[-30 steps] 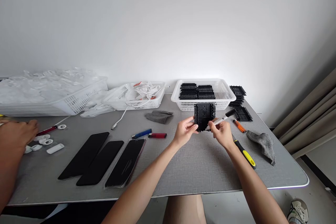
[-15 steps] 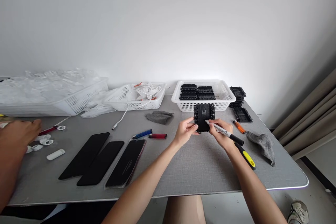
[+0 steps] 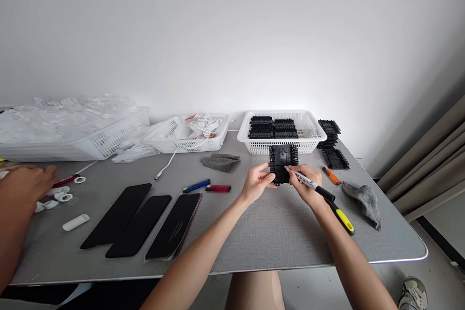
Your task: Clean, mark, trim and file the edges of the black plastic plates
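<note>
My left hand [image 3: 257, 182] grips the left edge of a black plastic part [image 3: 283, 159], a squarish plate with toothed sides, held up above the table. In my right hand [image 3: 307, 185] is a black-and-white marker pen [image 3: 308, 181], its white tip at the face of the part. Some right fingers are hidden behind the part and pen. Behind it stands a white basket [image 3: 308, 145] holding several similar black parts [image 3: 273, 128]. More of these parts are in a stack [image 3: 329, 131] beside the basket, with a single one [image 3: 336, 159] in front.
On the right lie an orange lighter [image 3: 331, 175], a yellow-black handle [image 3: 341, 218] and a grey cloth [image 3: 363, 201]. Blue [image 3: 196, 185] and red [image 3: 218, 188] lighters, black flat pieces [image 3: 140, 225] and a cable basket [image 3: 189, 145] are left. A co-worker's hand [image 3: 31, 184] is far left.
The black part and the marker pen have shifted very slightly; my grip on both is the same. At far left, the white tube and a ring have moved a little.
</note>
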The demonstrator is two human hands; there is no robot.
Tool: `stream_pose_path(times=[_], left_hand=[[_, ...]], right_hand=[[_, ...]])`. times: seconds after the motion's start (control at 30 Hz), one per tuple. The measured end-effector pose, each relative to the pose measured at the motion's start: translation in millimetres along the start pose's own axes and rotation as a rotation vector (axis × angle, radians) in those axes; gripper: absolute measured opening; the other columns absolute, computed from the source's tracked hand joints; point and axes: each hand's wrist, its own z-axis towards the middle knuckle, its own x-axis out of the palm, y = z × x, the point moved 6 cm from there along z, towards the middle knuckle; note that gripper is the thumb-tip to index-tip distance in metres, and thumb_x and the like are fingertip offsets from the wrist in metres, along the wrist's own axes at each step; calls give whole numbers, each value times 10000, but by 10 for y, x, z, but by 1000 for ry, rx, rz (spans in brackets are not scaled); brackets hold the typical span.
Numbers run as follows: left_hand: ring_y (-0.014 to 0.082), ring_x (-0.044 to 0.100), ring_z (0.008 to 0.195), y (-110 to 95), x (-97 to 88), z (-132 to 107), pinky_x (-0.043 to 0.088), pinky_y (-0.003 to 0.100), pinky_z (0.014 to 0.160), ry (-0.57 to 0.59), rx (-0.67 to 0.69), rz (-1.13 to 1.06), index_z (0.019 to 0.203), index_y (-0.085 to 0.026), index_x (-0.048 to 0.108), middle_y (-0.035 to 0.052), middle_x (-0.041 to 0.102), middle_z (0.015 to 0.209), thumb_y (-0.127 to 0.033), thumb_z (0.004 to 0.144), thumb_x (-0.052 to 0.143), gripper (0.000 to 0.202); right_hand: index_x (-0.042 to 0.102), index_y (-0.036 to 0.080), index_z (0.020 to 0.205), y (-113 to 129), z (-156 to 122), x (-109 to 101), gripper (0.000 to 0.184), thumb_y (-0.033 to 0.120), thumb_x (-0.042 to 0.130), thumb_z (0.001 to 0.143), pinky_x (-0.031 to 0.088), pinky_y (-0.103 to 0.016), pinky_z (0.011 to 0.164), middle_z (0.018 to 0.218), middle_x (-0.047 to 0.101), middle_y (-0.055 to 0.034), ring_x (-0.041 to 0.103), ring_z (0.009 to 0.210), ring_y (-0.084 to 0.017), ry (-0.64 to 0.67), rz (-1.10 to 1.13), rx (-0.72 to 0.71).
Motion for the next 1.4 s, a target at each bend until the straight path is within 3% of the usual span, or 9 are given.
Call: stream_pose_path(times=[0.23, 0.6, 1.03, 1.2, 1.4], left_hand=[[256, 711, 761, 37, -9, 3, 622, 408, 675, -41, -26, -18, 1304, -18, 525, 154, 753, 866, -458, 693, 807, 804], [173, 629, 649, 41, 160, -56, 613, 380, 666, 65, -15, 99, 1304, -23, 559, 49, 677, 684, -480, 739, 760, 754], [201, 659, 684, 26, 206, -86, 600, 379, 684, 109, 9, 125, 1303, -74, 586, 63, 707, 731, -471, 773, 732, 678], [204, 657, 676, 29, 211, -91, 602, 391, 685, 99, 0, 117, 1296, -60, 587, 68, 705, 727, -472, 766, 738, 688], [216, 668, 677, 61, 214, -82, 612, 412, 675, 86, -9, 101, 1270, -58, 592, 68, 710, 712, -477, 757, 746, 680]], right_hand=[[705, 206, 922, -7, -14, -39, 159, 319, 597, 895, 572, -298, 633, 738, 737, -38, 705, 651, -179, -58, 40, -19], [717, 197, 1013, -135, 2, -91, 246, 384, 607, 896, 551, -264, 500, 703, 713, -13, 644, 495, -135, -186, 70, 114], [721, 188, 1032, -88, 10, -126, 284, 408, 596, 902, 531, -253, 460, 716, 710, -28, 626, 490, -132, -187, 33, 147], [718, 207, 1061, -97, 12, -104, 269, 392, 590, 913, 548, -263, 476, 789, 723, -47, 665, 572, -154, -157, 9, 124], [704, 203, 1077, -77, 5, -146, 276, 389, 585, 912, 508, -250, 420, 927, 710, -80, 661, 598, -151, -251, 40, 73]])
